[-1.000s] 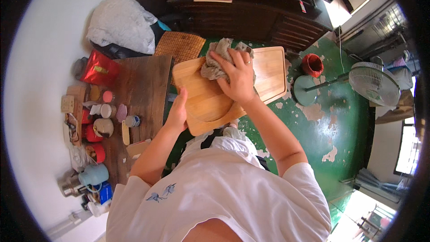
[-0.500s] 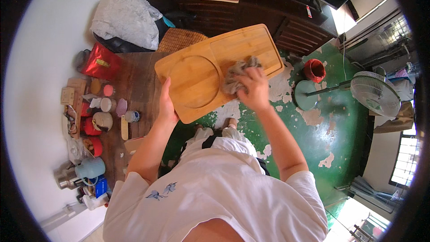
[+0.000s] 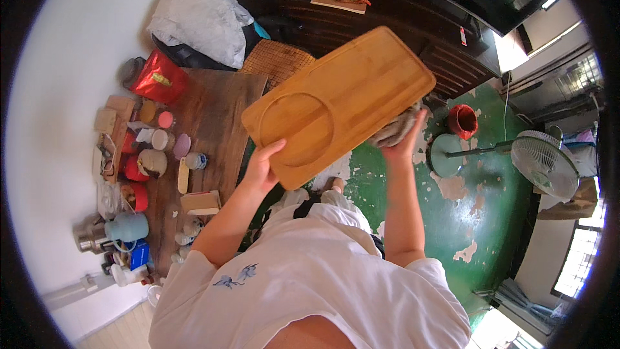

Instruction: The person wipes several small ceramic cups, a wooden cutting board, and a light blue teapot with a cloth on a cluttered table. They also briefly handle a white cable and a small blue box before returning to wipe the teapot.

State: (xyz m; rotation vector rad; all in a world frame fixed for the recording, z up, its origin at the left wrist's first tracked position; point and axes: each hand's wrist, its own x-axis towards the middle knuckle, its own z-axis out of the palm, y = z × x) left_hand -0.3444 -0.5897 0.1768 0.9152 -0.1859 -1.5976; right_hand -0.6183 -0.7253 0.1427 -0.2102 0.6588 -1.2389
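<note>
A bamboo serving tray (image 3: 361,84) with a round recess and a rectangular one is held up in front of me, tilted with its far right corner raised. My left hand (image 3: 263,167) grips its near left corner, thumb on top and the other fingers underneath. At the right edge, my right hand (image 3: 405,142) is closed on a grey-brown rag (image 3: 395,129), which is pressed against the tray's edge and partly hidden beneath it.
On the left, a wooden table (image 3: 219,100) carries jars, a red bag (image 3: 158,77), a light-blue jug (image 3: 126,226) and a small box (image 3: 201,203). A dark cabinet (image 3: 387,6) stands ahead. To the right are a standing fan (image 3: 544,163) and a red bin (image 3: 462,121) on the green floor.
My right hand has taken the rag from the tray's top face to its right edge. The tray has tilted more steeply and shifted slightly right, and my left thumb now lies over its top.
</note>
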